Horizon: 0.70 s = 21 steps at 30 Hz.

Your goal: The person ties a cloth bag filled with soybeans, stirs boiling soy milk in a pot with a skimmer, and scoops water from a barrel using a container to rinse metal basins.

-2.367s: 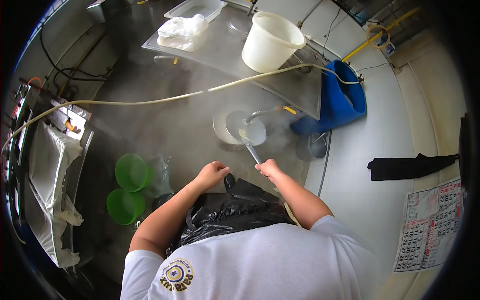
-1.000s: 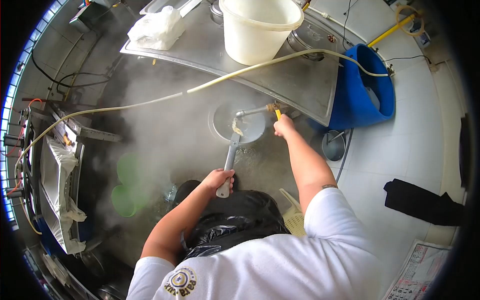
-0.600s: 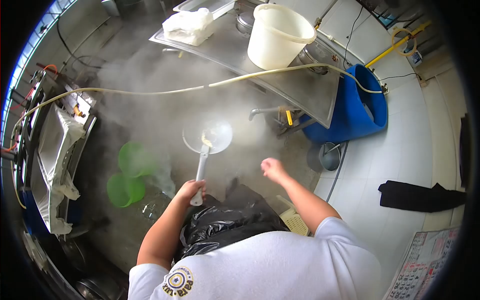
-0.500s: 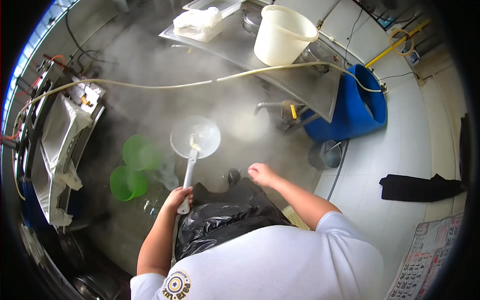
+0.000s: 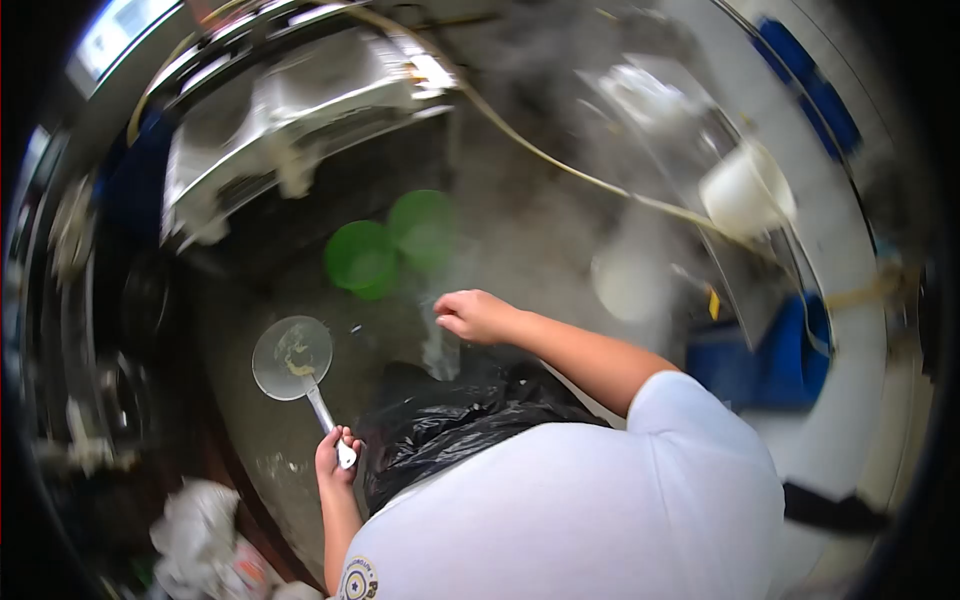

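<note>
My left hand (image 5: 338, 456) is wrapped around the grey handle of a large round skimmer (image 5: 268, 364). Off to my left, its pale disc hangs over the floor with some whitish-yellow residue near the handle joint. My right hand (image 5: 478, 316) is held in front of my body with the fingers curled in, and nothing shows in it. Beyond that hand are two green buckets (image 5: 360, 256), close together on the floor. A black plastic apron (image 5: 470, 405) covers my front.
A rack with pale cloth-lined troughs (image 5: 300, 110) stands at the back left. Steam drifts around a round whitish vessel (image 5: 625, 280). A metal table at right carries a white bucket (image 5: 740, 195); a blue barrel (image 5: 795, 350) stands nearby. A hose (image 5: 540, 150) crosses overhead. White bags (image 5: 200, 530) lie lower left.
My view and body have turned left, so the rack and green buckets shifted right in view. The skimmer has swung left, still in my left hand. My right hand now appears farther left.
</note>
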Available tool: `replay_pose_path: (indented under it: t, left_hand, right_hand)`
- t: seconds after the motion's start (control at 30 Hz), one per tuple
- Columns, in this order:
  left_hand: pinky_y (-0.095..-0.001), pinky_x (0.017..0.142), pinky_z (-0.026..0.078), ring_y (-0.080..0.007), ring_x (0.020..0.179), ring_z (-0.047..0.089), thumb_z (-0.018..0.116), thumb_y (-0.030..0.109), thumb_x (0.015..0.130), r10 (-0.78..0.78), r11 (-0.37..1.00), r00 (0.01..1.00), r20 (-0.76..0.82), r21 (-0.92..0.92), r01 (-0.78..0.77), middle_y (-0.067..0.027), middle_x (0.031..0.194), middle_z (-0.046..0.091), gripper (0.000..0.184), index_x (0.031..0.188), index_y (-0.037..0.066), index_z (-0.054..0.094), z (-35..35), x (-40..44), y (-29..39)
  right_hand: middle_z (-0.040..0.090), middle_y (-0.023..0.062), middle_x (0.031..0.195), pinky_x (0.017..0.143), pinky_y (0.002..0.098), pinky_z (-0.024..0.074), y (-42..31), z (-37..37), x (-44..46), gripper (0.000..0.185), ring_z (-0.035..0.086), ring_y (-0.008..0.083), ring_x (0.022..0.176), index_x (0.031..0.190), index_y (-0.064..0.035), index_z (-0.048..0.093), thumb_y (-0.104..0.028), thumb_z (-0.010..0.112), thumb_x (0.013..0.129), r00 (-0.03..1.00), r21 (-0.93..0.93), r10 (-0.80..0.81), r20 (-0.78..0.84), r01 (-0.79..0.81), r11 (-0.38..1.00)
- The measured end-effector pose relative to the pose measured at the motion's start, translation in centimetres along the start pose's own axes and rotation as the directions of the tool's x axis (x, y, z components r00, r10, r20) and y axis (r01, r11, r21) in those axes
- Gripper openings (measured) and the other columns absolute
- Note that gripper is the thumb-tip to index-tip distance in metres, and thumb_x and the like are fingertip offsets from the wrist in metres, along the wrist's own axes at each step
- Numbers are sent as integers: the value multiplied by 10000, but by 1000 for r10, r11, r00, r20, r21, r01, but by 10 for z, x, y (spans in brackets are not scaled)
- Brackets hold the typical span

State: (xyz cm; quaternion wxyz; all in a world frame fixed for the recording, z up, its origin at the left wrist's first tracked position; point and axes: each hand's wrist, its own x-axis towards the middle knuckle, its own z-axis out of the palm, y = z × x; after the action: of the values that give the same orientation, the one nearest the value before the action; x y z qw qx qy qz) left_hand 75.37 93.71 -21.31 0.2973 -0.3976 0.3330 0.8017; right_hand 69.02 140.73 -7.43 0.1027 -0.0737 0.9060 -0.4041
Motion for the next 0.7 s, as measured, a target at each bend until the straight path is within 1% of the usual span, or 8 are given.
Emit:
replay_pose_path:
  t: [0.1, 0.2, 0.27, 0.4, 0.5, 0.57, 0.63, 0.7]
  left_hand:
    - [-359, 547, 508, -156, 573, 529, 485, 196, 1078, 50, 936, 990, -129, -339, -91, -39, 727, 545, 211, 901, 81, 499, -45, 23, 11]
    - [-340, 542, 498, -153, 561, 520, 489, 193, 1070, 108, 832, 959, -261, -505, -231, -38, 693, 528, 222, 886, 70, 500, -99, 20, 28]
    - [-322, 518, 471, -156, 539, 508, 517, 198, 1051, 113, 777, 958, -263, -577, -250, -35, 657, 506, 240, 853, 64, 497, -141, 8, 34]
    - [-317, 478, 434, -166, 511, 492, 560, 180, 1009, 115, 741, 906, -407, -572, -352, -40, 626, 483, 239, 816, 62, 484, -165, -26, 43]
    - [-322, 455, 421, -172, 492, 481, 577, 151, 980, 101, 771, 880, -464, -523, -363, -47, 619, 479, 213, 815, 62, 475, -149, -55, 58]
    - [-324, 446, 419, -174, 484, 477, 581, 138, 967, 107, 793, 870, -481, -487, -366, -50, 616, 478, 201, 818, 62, 471, -144, -58, 89]
    - [-325, 439, 422, -179, 472, 480, 582, 129, 952, 21, 695, 788, -615, -558, -454, -56, 621, 489, 181, 826, 65, 468, -139, -54, 123]
    - [-323, 443, 430, -180, 479, 495, 569, 127, 954, 6, 691, 785, -619, -565, -450, -61, 633, 500, 165, 840, 69, 464, -167, -41, 169]
  right_hand:
    - [732, 189, 1066, 906, 462, 549, -8, 25, 50, 303, 691, 383, 1033, 1129, -36, 695, -285, 659, 959, 990, -47, -40, 138, 47, 998]
    - [740, 189, 1065, 908, 464, 551, -12, 43, 110, 311, 697, 380, 1032, 1123, -31, 703, -290, 666, 956, 962, -118, -29, 270, 63, 991]
    - [741, 192, 1082, 914, 465, 551, -10, 56, 161, 315, 697, 378, 1047, 1132, -30, 705, -288, 664, 956, 935, -149, -19, 353, 76, 986]
    - [742, 201, 1115, 936, 463, 549, 2, 83, 286, 326, 695, 375, 1083, 1149, -30, 713, -290, 659, 959, 890, -289, 100, 445, 36, 957]
    - [742, 221, 1106, 941, 464, 548, 5, 92, 361, 332, 697, 383, 1083, 1136, -25, 726, -293, 663, 950, 892, -264, 159, 423, -46, 963]
    - [740, 224, 1113, 944, 467, 548, 6, 91, 393, 340, 696, 391, 1083, 1137, -25, 729, -294, 659, 941, 892, -255, 176, 417, -71, 964]
    - [737, 232, 1124, 952, 472, 545, 23, 94, 419, 363, 691, 405, 1086, 1127, -17, 736, -304, 648, 923, 884, -279, 227, 409, -116, 953]
    - [729, 256, 1125, 961, 476, 540, 45, 87, 437, 412, 684, 424, 1089, 1106, 2, 746, -339, 628, 905, 863, -352, 289, 415, -140, 925]
